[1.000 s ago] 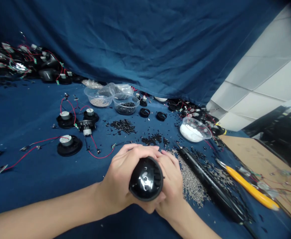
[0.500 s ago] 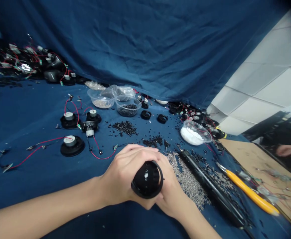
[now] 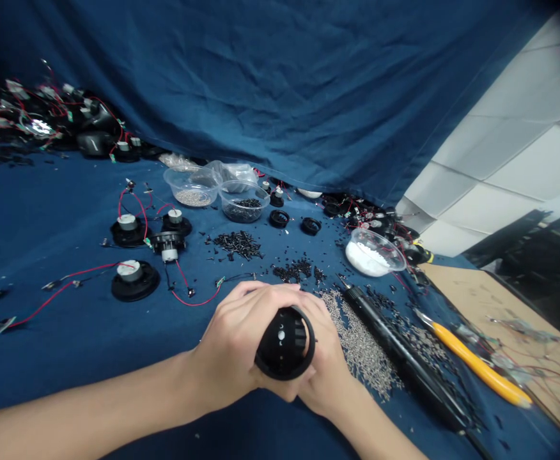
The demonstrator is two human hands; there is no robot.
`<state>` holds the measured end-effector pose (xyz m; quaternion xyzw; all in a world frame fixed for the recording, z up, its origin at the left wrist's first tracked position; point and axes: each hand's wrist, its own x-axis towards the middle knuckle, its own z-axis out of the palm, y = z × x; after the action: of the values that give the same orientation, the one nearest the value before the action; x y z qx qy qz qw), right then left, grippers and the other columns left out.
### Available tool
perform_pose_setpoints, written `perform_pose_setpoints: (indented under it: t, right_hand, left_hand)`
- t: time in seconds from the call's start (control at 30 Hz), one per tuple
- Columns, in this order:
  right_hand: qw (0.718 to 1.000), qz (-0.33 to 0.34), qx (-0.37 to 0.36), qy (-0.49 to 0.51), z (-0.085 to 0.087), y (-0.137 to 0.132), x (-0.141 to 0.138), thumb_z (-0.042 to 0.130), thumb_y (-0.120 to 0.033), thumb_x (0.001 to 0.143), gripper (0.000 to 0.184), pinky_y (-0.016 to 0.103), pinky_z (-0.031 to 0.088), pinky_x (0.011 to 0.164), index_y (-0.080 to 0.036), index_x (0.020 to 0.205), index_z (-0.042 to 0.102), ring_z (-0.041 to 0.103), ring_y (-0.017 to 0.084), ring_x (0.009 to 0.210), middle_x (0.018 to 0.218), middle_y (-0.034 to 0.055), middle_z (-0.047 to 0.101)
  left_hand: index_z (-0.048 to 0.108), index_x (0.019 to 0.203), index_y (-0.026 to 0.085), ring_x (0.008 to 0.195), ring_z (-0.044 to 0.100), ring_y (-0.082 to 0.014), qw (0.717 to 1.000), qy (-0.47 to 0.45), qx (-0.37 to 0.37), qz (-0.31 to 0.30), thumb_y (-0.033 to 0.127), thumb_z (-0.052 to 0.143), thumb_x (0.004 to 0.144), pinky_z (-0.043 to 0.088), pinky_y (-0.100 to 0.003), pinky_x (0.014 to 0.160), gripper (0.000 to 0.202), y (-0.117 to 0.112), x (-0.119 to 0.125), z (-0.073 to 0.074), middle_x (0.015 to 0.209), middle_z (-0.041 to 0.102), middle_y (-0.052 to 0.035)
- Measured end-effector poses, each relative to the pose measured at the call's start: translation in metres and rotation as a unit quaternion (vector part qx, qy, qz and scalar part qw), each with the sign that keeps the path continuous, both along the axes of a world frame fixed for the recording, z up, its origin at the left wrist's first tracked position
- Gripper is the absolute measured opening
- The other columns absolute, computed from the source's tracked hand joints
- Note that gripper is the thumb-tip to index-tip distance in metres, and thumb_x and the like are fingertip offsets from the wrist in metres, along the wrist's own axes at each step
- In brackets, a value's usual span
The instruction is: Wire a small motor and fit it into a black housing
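Both my hands grip one black round plastic housing just above the blue cloth near the front edge. My left hand wraps round its left side, fingers curled over the top. My right hand cups its right side and underside. The housing's open round face points at me, with a small pale dot at its centre. A heap of small silver screws lies just right of my hands.
A black electric screwdriver and a yellow-handled tool lie to the right. Motors on black discs with red wires sit at left. Clear tubs of screws, a tub of white parts and piles of black screws lie behind.
The housing has turned in my hands: its glossy inner face showed a second ago, now a ribbed face with a small centre dot. Another person's hand seen at far right has gone.
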<state>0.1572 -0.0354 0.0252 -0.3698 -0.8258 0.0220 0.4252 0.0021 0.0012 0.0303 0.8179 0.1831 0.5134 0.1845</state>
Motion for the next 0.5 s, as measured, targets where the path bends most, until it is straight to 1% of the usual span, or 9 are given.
perform_pose_setpoints:
  t: [0.13,0.27,0.37,0.5]
  right_hand:
    - [1.0,-0.021,0.014,0.008,-0.0013,-0.0003,-0.0023,0.043,-0.015,0.084,0.031,0.048,0.043,0.089,-0.018,0.113,0.05,0.056,0.028,0.102,0.104,0.0091,0.061]
    - [0.999,-0.036,0.027,0.006,-0.0024,-0.001,-0.0035,0.041,-0.016,0.085,0.031,0.048,0.044,0.086,-0.018,0.115,0.049,0.056,0.029,0.103,0.103,0.0099,0.061]
    - [0.999,-0.045,0.022,0.009,-0.0033,-0.001,-0.0043,0.042,-0.018,0.087,0.027,0.047,0.044,0.083,-0.018,0.113,0.051,0.057,0.028,0.098,0.103,0.0103,0.061]
    - [0.998,-0.048,0.028,0.017,-0.0062,-0.0001,-0.0042,0.046,-0.019,0.087,0.022,0.047,0.044,0.083,-0.017,0.107,0.053,0.057,0.028,0.094,0.098,0.0096,0.061]
  left_hand:
    - [0.052,0.112,0.02,0.109,0.065,-0.0245,1.0,-0.004,-0.007,0.004,0.059,0.068,0.077,0.044,-0.034,0.095,0.054,-0.0013,0.0009,0.0011,0.106,0.071,-0.0058]
    - [0.052,0.112,0.02,0.108,0.066,-0.0253,1.0,-0.001,-0.006,0.016,0.057,0.068,0.078,0.045,-0.035,0.093,0.052,-0.002,0.0018,0.0029,0.105,0.071,-0.0063]
    - [0.051,0.112,0.021,0.107,0.066,-0.0266,1.0,0.008,-0.01,0.026,0.049,0.071,0.075,0.046,-0.036,0.092,0.05,-0.0026,0.0017,0.0032,0.105,0.071,-0.0065]
    - [0.051,0.112,0.019,0.107,0.066,-0.0258,0.999,0.023,0.011,0.036,0.035,0.072,0.071,0.047,-0.035,0.093,0.048,-0.0027,0.0024,0.0039,0.104,0.071,-0.0059]
